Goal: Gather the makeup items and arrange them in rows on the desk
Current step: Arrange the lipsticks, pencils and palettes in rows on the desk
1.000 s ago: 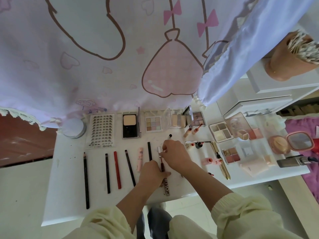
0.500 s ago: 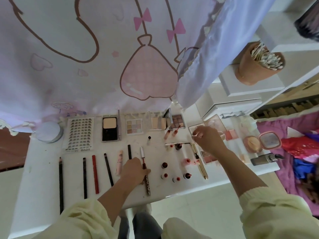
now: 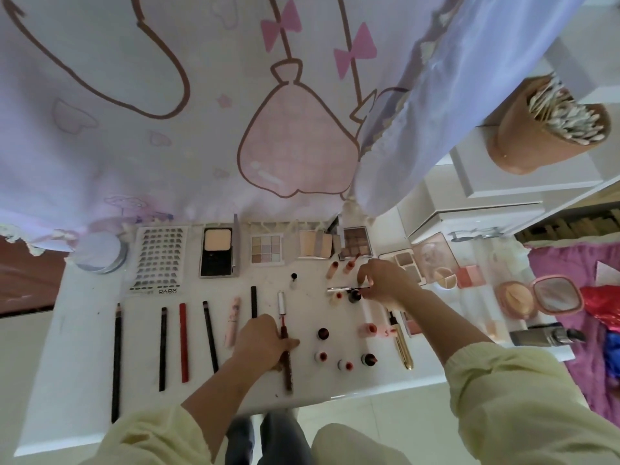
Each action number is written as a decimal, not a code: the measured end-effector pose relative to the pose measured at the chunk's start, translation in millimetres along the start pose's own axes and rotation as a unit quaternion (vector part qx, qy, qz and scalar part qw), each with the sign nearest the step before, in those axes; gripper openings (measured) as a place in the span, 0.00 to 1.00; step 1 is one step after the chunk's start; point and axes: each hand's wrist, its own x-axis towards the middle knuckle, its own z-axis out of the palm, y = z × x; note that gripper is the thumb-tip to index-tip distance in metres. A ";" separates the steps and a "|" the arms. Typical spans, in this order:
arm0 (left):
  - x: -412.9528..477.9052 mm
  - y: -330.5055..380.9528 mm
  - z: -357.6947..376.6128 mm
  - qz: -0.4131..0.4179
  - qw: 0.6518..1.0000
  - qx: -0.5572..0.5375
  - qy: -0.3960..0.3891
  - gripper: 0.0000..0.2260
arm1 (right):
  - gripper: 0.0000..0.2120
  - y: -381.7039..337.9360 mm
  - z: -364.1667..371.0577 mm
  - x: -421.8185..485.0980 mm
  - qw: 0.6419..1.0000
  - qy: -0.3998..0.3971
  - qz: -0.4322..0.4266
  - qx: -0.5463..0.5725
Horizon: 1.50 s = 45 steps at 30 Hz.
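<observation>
Left hand (image 3: 265, 340) grips lip pencil (image 3: 288, 370) | right hand (image 3: 385, 283) pinches slim wand (image 3: 337, 289), moved left from palettes (image 3: 404, 260)

Lash card (image 3: 157, 260): upside-down print reads "XOYO".

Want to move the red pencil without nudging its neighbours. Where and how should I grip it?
Probably pinch the red pencil at mid-length, coming straight down from above. It lies flat on the desk, thin and long, with bare gaps to the black pencils on either side, so a pinch fits across its width.
</observation>
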 end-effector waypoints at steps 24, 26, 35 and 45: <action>3.3 -1.9 2.7 -0.002 1.000 -0.012 -0.003 0.15 | 0.07 -3.2 -18.4 -4.8 0.996 0.010 -0.054 -0.071; 3.7 -2.6 2.9 -0.005 1.000 -0.013 -0.004 0.16 | 0.08 -6.6 -21.3 -8.0 0.994 0.017 -0.060 -0.085; 3.1 -4.6 3.0 0.006 1.000 -0.022 -0.005 0.15 | 0.07 -14.2 -32.7 -22.8 0.988 0.020 -0.078 -0.132; 3.3 -8.1 5.9 0.019 0.999 -0.040 -0.010 0.16 | 0.10 -50.0 -48.6 -29.1 0.954 0.046 -0.121 -0.269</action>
